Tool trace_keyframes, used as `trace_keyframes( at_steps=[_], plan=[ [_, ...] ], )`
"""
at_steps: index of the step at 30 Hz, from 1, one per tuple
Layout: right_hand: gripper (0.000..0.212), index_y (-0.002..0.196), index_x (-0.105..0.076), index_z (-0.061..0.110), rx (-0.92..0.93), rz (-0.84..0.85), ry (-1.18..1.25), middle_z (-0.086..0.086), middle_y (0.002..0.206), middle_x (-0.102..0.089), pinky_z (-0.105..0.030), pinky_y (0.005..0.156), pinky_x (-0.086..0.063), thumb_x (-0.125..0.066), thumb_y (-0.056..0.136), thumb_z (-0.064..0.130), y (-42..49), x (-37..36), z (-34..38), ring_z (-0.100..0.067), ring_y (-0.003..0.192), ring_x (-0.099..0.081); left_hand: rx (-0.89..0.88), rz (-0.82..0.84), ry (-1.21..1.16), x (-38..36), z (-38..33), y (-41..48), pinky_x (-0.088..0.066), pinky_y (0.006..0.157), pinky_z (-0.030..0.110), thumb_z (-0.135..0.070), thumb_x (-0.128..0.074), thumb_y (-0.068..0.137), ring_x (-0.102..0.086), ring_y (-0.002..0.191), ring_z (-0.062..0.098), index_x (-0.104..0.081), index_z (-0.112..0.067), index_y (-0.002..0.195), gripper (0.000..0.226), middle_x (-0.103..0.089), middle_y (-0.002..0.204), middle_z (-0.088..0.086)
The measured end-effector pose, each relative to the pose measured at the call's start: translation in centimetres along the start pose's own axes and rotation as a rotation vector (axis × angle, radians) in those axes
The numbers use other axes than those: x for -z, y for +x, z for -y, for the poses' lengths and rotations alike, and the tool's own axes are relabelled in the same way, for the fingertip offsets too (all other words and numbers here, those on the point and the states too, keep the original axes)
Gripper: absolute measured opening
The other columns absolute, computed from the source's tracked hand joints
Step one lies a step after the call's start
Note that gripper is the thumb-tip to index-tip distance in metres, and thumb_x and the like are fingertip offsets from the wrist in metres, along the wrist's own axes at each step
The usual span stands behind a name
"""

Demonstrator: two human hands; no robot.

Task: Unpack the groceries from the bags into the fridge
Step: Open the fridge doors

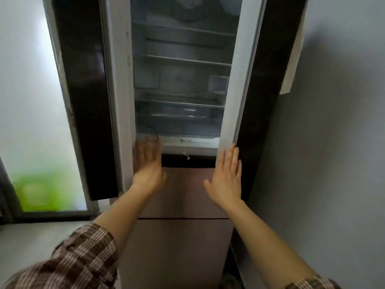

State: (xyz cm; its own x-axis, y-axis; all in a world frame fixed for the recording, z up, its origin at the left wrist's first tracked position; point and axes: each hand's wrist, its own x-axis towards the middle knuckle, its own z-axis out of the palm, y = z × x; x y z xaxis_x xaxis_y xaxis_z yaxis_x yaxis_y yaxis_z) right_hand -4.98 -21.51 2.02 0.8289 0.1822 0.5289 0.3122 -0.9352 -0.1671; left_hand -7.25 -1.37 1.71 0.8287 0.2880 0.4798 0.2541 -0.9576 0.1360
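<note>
The fridge (183,195) is standing straight ahead of you, its left door (87,101) and right door (264,80) ajar. They are looking heavy, stiff and glossy, so be pushing at the inner edges. Your left hand (148,163), blurred, and right hand (226,178) are lying flat there, fingers (229,159) straight, gripping nothing.

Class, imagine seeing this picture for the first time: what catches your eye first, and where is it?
Two open hands reach up at centre: the blurred left hand by the left door, the right hand flat on the right door. Between the doors, the fridge shelves show.
</note>
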Motion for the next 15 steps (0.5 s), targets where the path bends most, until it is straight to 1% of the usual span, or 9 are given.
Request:
trace_keyframes(
  at_steps=[2,4,6,7,9,10,12,13,15],
  plan=[
    [0.103,0.148,0.019,-0.002,-0.061,0.033,-0.064,-0.021,0.149,0.037,-0.045,0.117,0.01,-0.056,0.091,0.04,-0.2,-0.2,-0.4,-0.033,0.14,0.032,0.069,0.04,0.096,0.2,1.8,0.0,0.035,0.098,0.049,-0.026,-0.049,0.092,0.036,0.136,0.038,0.022,-0.023,0.149,0.092,0.039,0.15,0.014],
    [0.105,0.148,0.017,-0.003,-0.124,0.041,-0.073,-0.023,0.147,0.038,-0.048,0.115,0.012,-0.058,0.089,0.042,-0.2,-0.3,-0.5,-0.035,0.138,0.034,0.083,0.002,0.123,0.3,2.7,-0.5,0.031,0.096,0.057,-0.027,-0.054,0.089,0.031,0.138,0.043,0.018,-0.028,0.15,0.094,0.028,0.155,0.012],
    [0.107,0.149,0.015,0.0,-0.175,0.042,-0.068,-0.025,0.144,0.041,-0.053,0.113,0.014,-0.061,0.087,0.042,-0.1,-0.4,-0.6,-0.039,0.136,0.037,0.113,-0.023,0.163,0.4,3.9,-1.1,0.018,0.102,0.066,-0.025,-0.054,0.088,0.022,0.139,0.047,0.01,-0.028,0.152,0.09,0.005,0.159,0.013],
    [0.108,0.15,0.014,0.002,-0.199,0.039,-0.064,-0.026,0.143,0.042,-0.055,0.112,0.013,-0.063,0.086,0.041,0.0,-0.4,-0.8,-0.04,0.135,0.038,0.124,-0.027,0.194,0.7,4.6,-1.3,0.009,0.106,0.07,-0.026,-0.055,0.088,0.017,0.14,0.049,0.005,-0.027,0.152,0.088,-0.008,0.158,0.014],
    [0.109,0.152,0.009,0.004,-0.245,0.021,-0.062,-0.027,0.143,0.041,-0.058,0.113,0.01,-0.067,0.082,0.038,0.0,-0.5,-1.6,-0.041,0.133,0.039,0.142,-0.028,0.209,1.6,6.5,-1.8,-0.012,0.105,0.072,-0.025,-0.059,0.085,0.006,0.141,0.049,-0.006,-0.027,0.153,0.086,-0.025,0.152,0.017],
    [0.109,0.153,0.006,0.005,-0.265,0.006,-0.061,-0.027,0.145,0.039,-0.059,0.114,0.008,-0.069,0.08,0.037,0.0,-0.5,-2.2,-0.041,0.134,0.038,0.147,-0.02,0.208,2.1,7.4,-2.1,-0.018,0.102,0.072,-0.024,-0.062,0.081,0.002,0.141,0.048,-0.012,-0.026,0.153,0.087,-0.028,0.149,0.019],
    [0.11,0.153,0.005,0.006,-0.303,-0.021,-0.055,-0.029,0.149,0.033,-0.058,0.116,0.004,-0.071,0.078,0.034,-0.2,-0.3,-3.5,-0.043,0.139,0.031,0.165,-0.005,0.236,3.0,9.1,-2.7,-0.027,0.096,0.072,-0.021,-0.069,0.071,-0.005,0.14,0.046,-0.024,-0.024,0.149,0.091,-0.032,0.144,0.02],
    [0.111,0.153,0.006,0.006,-0.323,-0.026,-0.041,-0.03,0.15,0.031,-0.056,0.116,0.004,-0.072,0.077,0.033,-0.3,-0.3,-4.0,-0.044,0.14,0.028,0.187,-0.009,0.244,3.3,9.8,-2.9,-0.028,0.095,0.072,-0.02,-0.071,0.066,-0.006,0.14,0.045,-0.028,-0.021,0.147,0.091,-0.033,0.142,0.021],
    [0.112,0.152,0.008,0.006,-0.378,-0.027,0.018,-0.031,0.15,0.03,-0.053,0.118,0.002,-0.071,0.079,0.034,-0.3,0.1,-4.6,-0.046,0.14,0.026,0.241,-0.022,0.224,3.7,11.0,-3.2,-0.025,0.096,0.073,-0.018,-0.072,0.063,-0.004,0.141,0.043,-0.032,-0.017,0.142,0.089,-0.031,0.14,0.021]
  ],
)
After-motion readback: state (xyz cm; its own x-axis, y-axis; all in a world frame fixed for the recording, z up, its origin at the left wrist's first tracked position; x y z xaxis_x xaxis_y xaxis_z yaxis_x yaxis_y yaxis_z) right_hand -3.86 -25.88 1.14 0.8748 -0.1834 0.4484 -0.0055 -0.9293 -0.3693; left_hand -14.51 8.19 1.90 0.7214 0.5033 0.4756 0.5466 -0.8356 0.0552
